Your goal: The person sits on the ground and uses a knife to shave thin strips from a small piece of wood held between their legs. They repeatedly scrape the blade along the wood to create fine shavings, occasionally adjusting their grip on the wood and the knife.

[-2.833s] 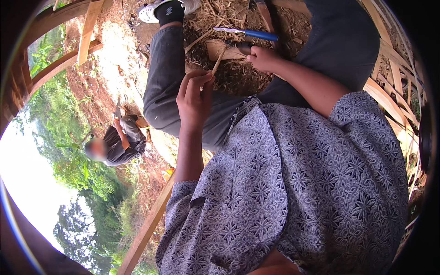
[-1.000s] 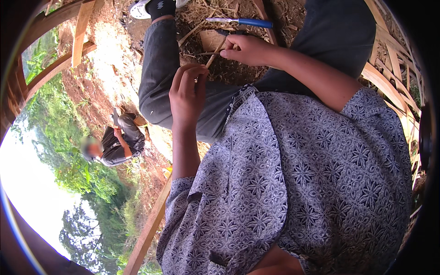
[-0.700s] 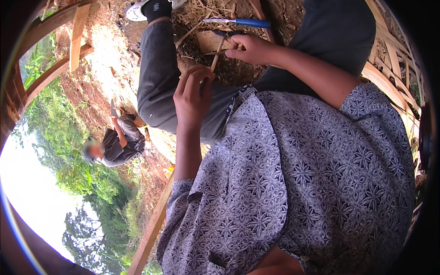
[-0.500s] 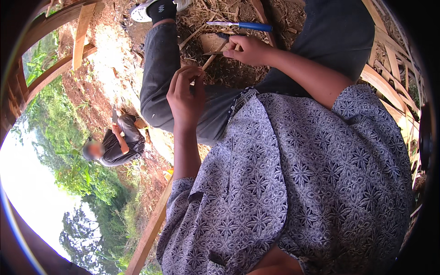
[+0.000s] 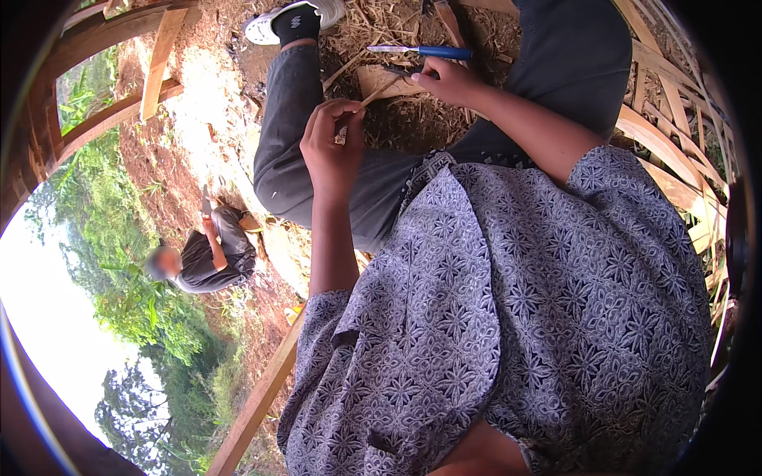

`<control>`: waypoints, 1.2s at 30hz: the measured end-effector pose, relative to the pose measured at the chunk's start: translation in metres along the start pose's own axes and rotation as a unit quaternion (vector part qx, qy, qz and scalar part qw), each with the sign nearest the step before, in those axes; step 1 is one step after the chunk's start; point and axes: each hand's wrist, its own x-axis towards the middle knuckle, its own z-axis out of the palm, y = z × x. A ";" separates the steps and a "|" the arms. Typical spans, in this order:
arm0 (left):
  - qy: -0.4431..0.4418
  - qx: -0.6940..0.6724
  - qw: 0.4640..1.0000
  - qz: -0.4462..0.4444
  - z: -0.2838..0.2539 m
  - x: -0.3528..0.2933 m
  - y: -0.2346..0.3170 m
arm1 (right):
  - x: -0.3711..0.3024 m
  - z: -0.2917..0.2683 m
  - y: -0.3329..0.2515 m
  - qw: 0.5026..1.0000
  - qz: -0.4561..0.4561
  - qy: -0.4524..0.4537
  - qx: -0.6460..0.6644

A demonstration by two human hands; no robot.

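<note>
My left hand [image 5: 332, 144] is closed, its thumb and fingers pinching one end of a thin wooden stick [image 5: 379, 93]. The stick slants up and away toward my right hand [image 5: 449, 82], whose fingers are curled closed beside its far end. What the right hand grips is hidden by its fingers. A small dark piece [image 5: 399, 71] shows at its fingertips, too unclear to name. Just beyond, a knife with a blue handle [image 5: 443, 52] and a narrow metal blade lies on the ground. Beneath the stick is a pale flat piece of wood [image 5: 371, 79].
Wood shavings [image 5: 369, 28] litter the ground between my legs. Bent wooden strips [image 5: 675, 151] are piled at the right. A wooden beam [image 5: 258, 397] slants at the lower left, and wooden framing [image 5: 119, 36] stands at the upper left. Another person [image 5: 214, 250] sits off to the left.
My right hand has moved slightly right, away from the left hand, uncovering more of the stick. A thin blade-like edge near it no longer shows. The whole view has shifted a little.
</note>
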 end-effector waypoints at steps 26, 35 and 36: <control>0.075 -0.009 0.997 0.019 0.024 -0.015 0.019 | -0.015 -0.055 -0.001 0.960 0.203 -0.035 -0.190; 0.052 0.013 0.997 0.046 0.015 -0.020 0.022 | -0.060 -0.054 -0.088 0.990 0.070 -0.114 -0.047; 0.046 0.007 0.998 0.043 0.017 -0.020 0.021 | -0.063 -0.054 -0.097 0.988 0.074 -0.123 -0.048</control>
